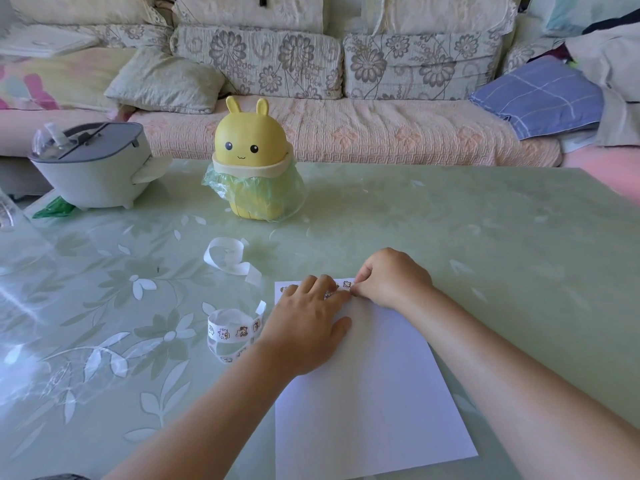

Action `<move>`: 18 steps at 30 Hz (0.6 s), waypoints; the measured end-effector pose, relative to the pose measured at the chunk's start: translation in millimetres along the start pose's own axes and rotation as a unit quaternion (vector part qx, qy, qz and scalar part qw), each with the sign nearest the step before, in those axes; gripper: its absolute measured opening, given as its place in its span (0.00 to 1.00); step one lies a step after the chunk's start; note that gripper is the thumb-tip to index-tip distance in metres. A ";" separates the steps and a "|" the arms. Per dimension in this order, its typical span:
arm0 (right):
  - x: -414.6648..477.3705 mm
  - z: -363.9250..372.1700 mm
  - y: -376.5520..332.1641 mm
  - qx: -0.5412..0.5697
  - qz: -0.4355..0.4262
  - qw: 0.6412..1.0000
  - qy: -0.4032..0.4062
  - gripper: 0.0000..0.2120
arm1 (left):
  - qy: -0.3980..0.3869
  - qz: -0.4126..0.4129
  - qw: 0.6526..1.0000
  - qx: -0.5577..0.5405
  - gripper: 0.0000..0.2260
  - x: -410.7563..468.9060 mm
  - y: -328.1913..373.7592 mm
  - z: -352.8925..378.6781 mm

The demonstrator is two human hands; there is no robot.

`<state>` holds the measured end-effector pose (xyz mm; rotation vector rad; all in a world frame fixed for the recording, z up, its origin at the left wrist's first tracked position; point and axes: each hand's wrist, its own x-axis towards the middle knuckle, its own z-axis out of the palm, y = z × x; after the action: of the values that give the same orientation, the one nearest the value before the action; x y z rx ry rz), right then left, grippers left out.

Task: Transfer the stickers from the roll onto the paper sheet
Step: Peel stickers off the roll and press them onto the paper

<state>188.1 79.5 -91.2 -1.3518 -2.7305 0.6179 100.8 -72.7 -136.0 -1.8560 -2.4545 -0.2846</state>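
A row of small cartoon stickers [346, 284] runs along the far edge of the white paper sheet [374, 393], which lies flat on the desk directly in front of the person. The rest of the sheet is bare, so by my reading the task is at an early stage.

The left hand [308, 327] lies palm down on the upper left part of the sheet. Its fingers [320, 284] are straight and slightly spread over the sticker row, most likely to keep the sheet from sliding and to flatten what is already stuck. The right hand [391, 278] sits at the sheet's far right corner, its fingers curled and the tips drawn together at the end of the row. This looks like the setting down of one more sticker, but what lies between the tips is hidden.

The loosely coiled white sticker roll [233, 332] rests on the desk just beside the left wrist, close by for the next peel. Farther out lies a curled strip of blank white backing paper [227, 259], apparently pushed aside once it was stripped.

Towards the back of the pale green glass-topped desk [485, 237] stand a yellow rabbit-shaped bin lined with a green plastic bag [249, 147] and a grey lidded container [93, 174]. A floral-cushioned sofa [346, 129] is behind them.
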 end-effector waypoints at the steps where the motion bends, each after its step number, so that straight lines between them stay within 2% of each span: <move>1: -0.3 -0.1 1.6 -0.006 0.001 1.000 0.010 0.10 | 0.003 0.001 1.000 0.003 0.26 0.3 0.4 0.2; 3: -2.0 1.3 6.3 0.019 0.007 1.000 0.020 0.14 | 0.005 0.000 1.000 0.009 0.25 1.2 1.4 0.4; 7: -10.0 10.7 18.0 0.026 -0.043 0.998 0.046 0.05 | 0.003 -0.010 1.000 0.028 0.26 3.2 4.4 0.2; 14: -31.5 15.5 35.7 -0.030 -0.187 0.981 0.052 0.15 | 0.018 -0.011 0.999 0.038 0.26 6.2 7.8 1.5; 18: -40.1 16.5 39.4 -0.101 -0.236 0.965 0.059 0.17 | -0.010 -0.019 0.999 0.034 0.32 5.0 11.8 -5.5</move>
<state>239.5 64.5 -115.0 -0.6795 -2.9139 0.2215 110.4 -65.9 -128.4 -1.7963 -2.4809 -0.1834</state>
